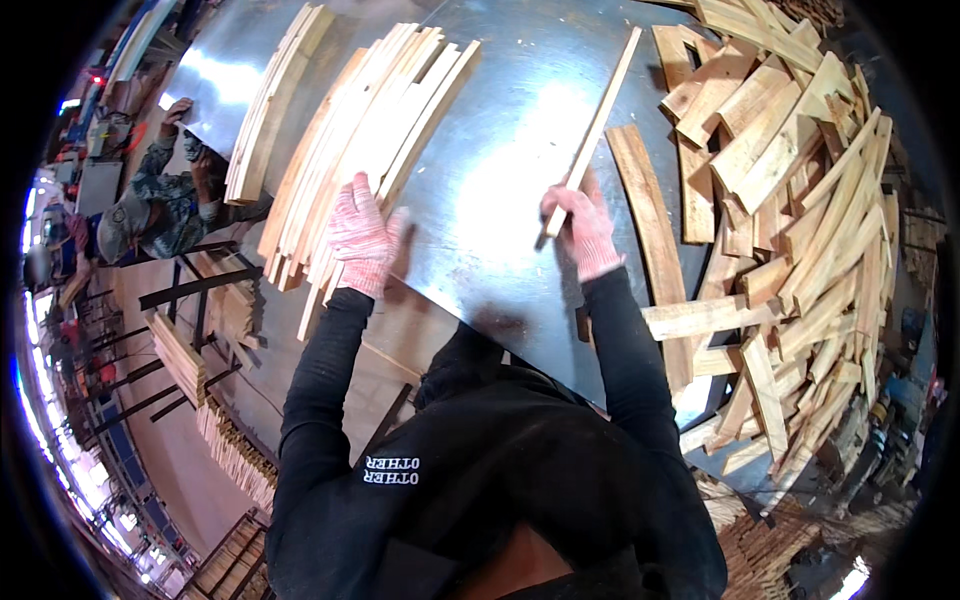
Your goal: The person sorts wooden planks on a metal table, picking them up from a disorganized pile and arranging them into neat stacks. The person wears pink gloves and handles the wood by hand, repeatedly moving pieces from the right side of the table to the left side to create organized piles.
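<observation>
My right hand (587, 228), in a pink knit glove, is closed around the near end of a narrow wooden strip (606, 108). This strip points away from me over the shiny metal table (490, 130). To the left, my left hand (362, 238), gloved the same way, rests with fingers stretched out on the near part of a row of pale wooden strips (350, 130). These strips lie side by side, their near ends uneven and some past the table edge. Right of my right hand lies a single wooden board (648, 220), flat on the metal.
A large jumbled pile of boards (780, 180) covers the table's right side. At the far left sits another stack of strips (275, 110), with a co-worker (165, 205) in a cap beyond the table edge. Stacked strips (235, 450) stand by dark metal racks at lower left.
</observation>
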`<state>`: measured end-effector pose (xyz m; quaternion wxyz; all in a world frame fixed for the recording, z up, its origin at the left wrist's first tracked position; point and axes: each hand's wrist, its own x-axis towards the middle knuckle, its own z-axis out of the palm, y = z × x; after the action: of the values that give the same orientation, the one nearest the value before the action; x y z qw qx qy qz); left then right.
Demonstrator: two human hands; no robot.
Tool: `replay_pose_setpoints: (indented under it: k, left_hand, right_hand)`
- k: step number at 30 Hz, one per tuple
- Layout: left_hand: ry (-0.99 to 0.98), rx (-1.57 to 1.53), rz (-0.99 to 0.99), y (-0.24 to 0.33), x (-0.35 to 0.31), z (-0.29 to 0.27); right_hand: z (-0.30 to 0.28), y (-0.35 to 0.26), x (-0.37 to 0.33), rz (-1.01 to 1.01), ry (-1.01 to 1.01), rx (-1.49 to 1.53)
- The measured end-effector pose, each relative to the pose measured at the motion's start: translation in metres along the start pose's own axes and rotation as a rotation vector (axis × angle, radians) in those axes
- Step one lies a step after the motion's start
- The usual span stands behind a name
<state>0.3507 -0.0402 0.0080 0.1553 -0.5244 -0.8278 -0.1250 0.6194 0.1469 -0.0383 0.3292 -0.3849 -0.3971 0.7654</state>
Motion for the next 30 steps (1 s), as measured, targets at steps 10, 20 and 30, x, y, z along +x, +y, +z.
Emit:
replay_pose_setpoints:
  k: [10, 20, 30]
  left_hand:
    - [-1.051, -1.614, -0.798, 0.143, -0.023, 0.043]
    - [-0.326, -0.049, -0.282, 0.005, -0.05, 0.013]
    - [-1.396, -2.228, -0.278, 0.122, -0.007, -0.036]
  right_hand:
    - [-0.106, -0.055, -0.074, 0.34, 0.409, -1.82]
    - [-0.116, -0.142, -0.084, -0.272, 0.049, -0.485]
    - [0.007, -0.093, -0.034, 0.016, -0.383, 0.248]
